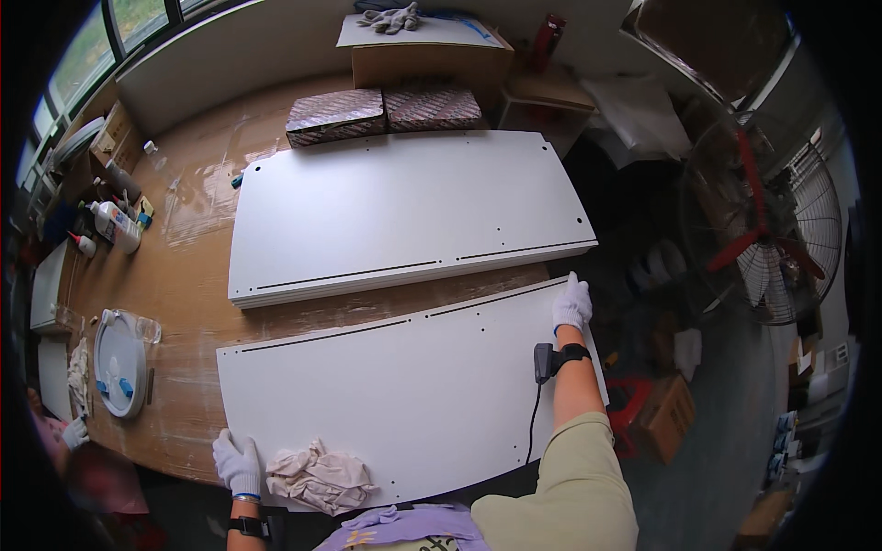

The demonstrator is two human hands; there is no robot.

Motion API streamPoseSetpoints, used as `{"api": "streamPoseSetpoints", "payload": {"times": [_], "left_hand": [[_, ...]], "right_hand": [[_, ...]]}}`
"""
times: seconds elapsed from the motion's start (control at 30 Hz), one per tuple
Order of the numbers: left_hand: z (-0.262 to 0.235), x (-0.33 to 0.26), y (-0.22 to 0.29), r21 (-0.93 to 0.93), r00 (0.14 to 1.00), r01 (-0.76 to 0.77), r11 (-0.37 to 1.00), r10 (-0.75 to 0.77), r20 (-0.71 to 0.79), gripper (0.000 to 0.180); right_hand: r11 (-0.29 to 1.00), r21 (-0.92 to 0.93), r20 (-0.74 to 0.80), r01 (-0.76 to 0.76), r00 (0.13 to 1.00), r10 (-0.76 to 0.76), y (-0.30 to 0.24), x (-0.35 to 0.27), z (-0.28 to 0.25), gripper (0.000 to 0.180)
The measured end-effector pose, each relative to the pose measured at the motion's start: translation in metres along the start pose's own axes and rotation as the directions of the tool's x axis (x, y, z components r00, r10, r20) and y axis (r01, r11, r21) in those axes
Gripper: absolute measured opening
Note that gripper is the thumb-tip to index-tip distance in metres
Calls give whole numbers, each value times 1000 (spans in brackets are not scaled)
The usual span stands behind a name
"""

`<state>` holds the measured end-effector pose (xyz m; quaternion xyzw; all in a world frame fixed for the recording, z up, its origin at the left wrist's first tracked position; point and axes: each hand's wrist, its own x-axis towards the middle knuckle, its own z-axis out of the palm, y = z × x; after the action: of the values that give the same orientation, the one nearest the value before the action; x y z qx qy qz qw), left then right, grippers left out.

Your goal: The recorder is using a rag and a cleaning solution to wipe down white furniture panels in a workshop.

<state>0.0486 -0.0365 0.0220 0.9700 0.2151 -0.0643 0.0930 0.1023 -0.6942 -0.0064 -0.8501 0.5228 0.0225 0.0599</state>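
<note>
A large white panel (395, 395), with drilled holes and a groove along its far edge, lies in front of me and overhangs the table's near side. My left hand (237, 466), in a white glove, grips its left edge near the front corner. At the far right corner, my right hand (571, 305), also gloved, is closed over the edge; its fingertips are partly hidden. A crumpled pale cloth (320, 477) rests on the panel beside my left hand. Just beyond lies a stack of similar white panels (404, 202), separated from the near panel by a strip of table.
Patterned boxes (335, 117) stand behind the stack. At left are a white glue bottle (116, 226) and a round pale lid (119, 365). Another person's gloved hand (75, 432) shows at the left table edge. A large fan (761, 220) and a cardboard box (665, 418) stand to the right.
</note>
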Motion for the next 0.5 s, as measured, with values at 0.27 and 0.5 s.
{"api": "streamPoseSetpoints", "payload": {"times": [0.27, 0.5], "left_hand": [[70, 18, -41, 62, 901, -242, 968, 248, -355, 50], [67, 15, -33, 86, 904, -214, 973, 230, -360, 46]], "right_hand": [[1000, 23, -44, 9, 999, -8, -2, 1, 11, 37], [980, -47, -29, 192, 981, -193, 15, 2, 17, 40]]}}
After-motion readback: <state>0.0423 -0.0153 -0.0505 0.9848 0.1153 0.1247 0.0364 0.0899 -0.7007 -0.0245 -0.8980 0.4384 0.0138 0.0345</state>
